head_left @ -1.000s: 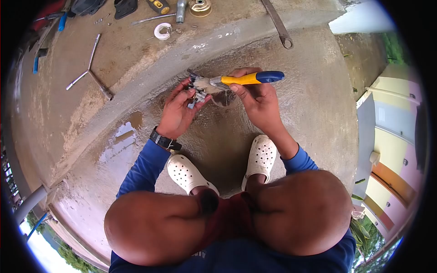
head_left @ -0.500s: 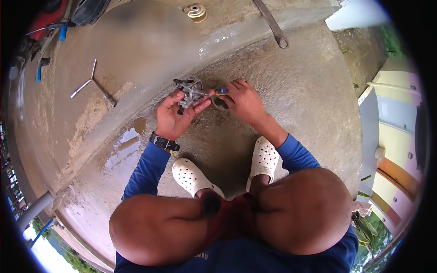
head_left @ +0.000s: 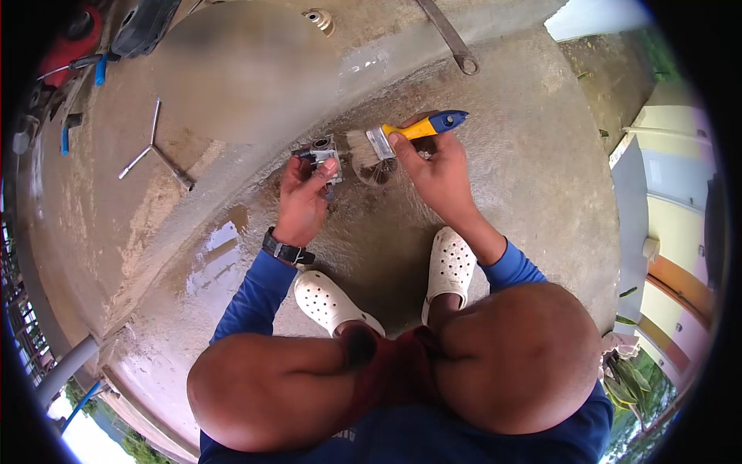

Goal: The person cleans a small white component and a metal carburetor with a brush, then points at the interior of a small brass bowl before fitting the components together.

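My left hand point(head_left: 304, 197) is closed around a grey metal carburetor point(head_left: 323, 147), with the thumb lying across its front. In my right hand point(head_left: 437, 170) is a paintbrush point(head_left: 417, 130) with a yellow and blue handle, gripped near its metal band. The pale bristles point left toward the carburetor, a short gap from it. Beneath the bristles a small round container point(head_left: 372, 176) shows in part, the rest hidden by the brush.
A Y-shaped socket wrench point(head_left: 154, 145) lies on the concrete at left, and a large ring spanner point(head_left: 452, 39) at the top. A round metal part point(head_left: 319, 21) sits near the top edge. Blue-handled tools point(head_left: 100, 69) are at upper left. My white clogs point(head_left: 450, 267) stand below my hands.
The brush has swung up from low over the container, and its whole handle now shows. My left hand has turned, its fingers now closed around the carburetor with the thumb over the front.
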The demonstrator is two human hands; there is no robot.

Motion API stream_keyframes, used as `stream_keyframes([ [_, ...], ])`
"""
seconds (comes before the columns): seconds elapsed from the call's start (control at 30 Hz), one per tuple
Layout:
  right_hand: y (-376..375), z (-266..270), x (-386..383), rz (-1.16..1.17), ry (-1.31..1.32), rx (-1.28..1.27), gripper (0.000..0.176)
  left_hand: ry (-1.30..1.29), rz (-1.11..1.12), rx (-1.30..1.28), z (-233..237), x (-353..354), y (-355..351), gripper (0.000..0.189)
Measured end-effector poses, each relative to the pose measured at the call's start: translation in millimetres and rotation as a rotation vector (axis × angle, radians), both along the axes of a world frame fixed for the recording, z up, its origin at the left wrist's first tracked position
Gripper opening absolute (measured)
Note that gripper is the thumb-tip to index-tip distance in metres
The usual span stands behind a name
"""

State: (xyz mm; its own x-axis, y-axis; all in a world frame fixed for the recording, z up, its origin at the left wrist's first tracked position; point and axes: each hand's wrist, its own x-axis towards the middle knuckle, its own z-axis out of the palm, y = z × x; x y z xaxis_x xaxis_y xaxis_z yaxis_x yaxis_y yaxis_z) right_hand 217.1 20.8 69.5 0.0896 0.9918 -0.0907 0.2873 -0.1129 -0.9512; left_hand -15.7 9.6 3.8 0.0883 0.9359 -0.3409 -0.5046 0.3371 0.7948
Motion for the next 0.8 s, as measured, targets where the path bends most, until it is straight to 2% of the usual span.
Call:
stream_keyframes([
  [0.03, 0, -2, -1, -0.003, -0.002, -0.007, 0.024, -0.002, -0.003, -0.007, 1, 3, -1, 0.031],
  [0.1, -1, -7, -11, -0.016, 0.312, 0.020, 0.023, 0.012, 0.004, -0.032, 8, 9, 1, 0.028],
  [0.13, -4, -10, -15, 0.014, 0.196, 0.055, 0.023, 0.015, 0.003, -0.028, 14, 11, 1, 0.028],
  [0.17, -5, -16, -13, 0.010, 0.200, 0.058, 0.023, 0.027, 0.013, -0.102, 20, 12, 1, 0.028],
  [0.23, -2, -27, 1, 0.020, -0.198, 0.266, 0.024, 0.042, 0.025, -0.169, 24, 11, 5, 0.029],
  [0.27, 1, -34, 9, -0.001, -0.230, 0.356, 0.024, 0.018, 0.001, -0.222, 23, 8, 6, 0.032],
  [0.37, 2, -34, 17, -0.063, -0.154, 0.234, 0.023, -0.034, -0.045, -0.305, 14, -6, 7, 0.038],
  [0.43, 7, -49, 13, 0.003, -0.225, 0.219, 0.024, -0.063, -0.066, -0.315, 12, -8, 10, 0.041],
  [0.53, 21, -68, 3, 0.266, -0.506, 0.504, 0.028, -0.048, -0.062, -0.328, 18, -3, 14, 0.047],
  [0.8, 3, -37, 16, 0.167, -0.284, 0.316, 0.026, -0.006, -0.039, -0.301, 13, -4, 9, 0.053],
])
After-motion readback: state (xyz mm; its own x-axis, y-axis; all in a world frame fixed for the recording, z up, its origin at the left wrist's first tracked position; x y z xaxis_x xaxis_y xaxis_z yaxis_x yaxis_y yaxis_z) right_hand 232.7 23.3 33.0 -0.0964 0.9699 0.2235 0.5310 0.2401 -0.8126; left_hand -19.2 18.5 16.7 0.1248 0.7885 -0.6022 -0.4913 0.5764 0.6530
